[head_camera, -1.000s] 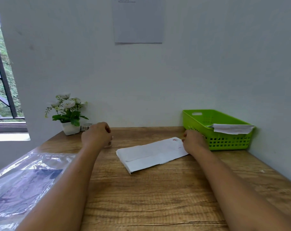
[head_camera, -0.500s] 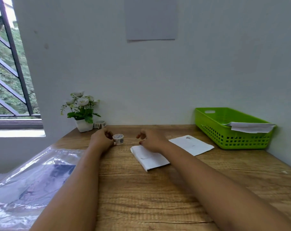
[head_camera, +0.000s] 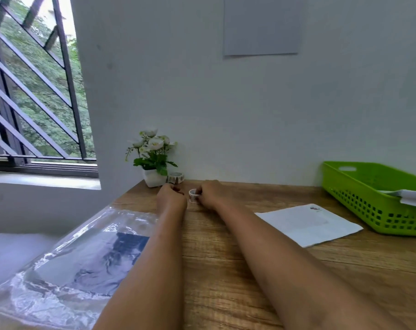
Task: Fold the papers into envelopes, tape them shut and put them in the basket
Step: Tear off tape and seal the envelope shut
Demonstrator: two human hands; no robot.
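A small roll of patterned tape (head_camera: pixel 193 196) stands on the wooden table near the back wall. My right hand (head_camera: pixel 210 194) grips its right side. My left hand (head_camera: pixel 171 198) has its fingers curled against the roll's left side, and its fingertips are hidden. A folded white paper (head_camera: pixel 307 223) lies flat to the right of my right forearm, untouched. The green basket (head_camera: pixel 359 194) stands at the right by the wall, and a folded white envelope (head_camera: pixel 414 196) lies over its near rim.
A white potted flower (head_camera: pixel 154 160) and a second tape roll (head_camera: pixel 176 177) stand at the back wall just beyond my hands. A clear plastic sleeve with sheets inside (head_camera: pixel 83 258) covers the table's left front. A barred window is at the left.
My right hand left the folded paper and moved left onto the tape roll, which my left hand was holding. My view turned left, so paper and basket sit further right.
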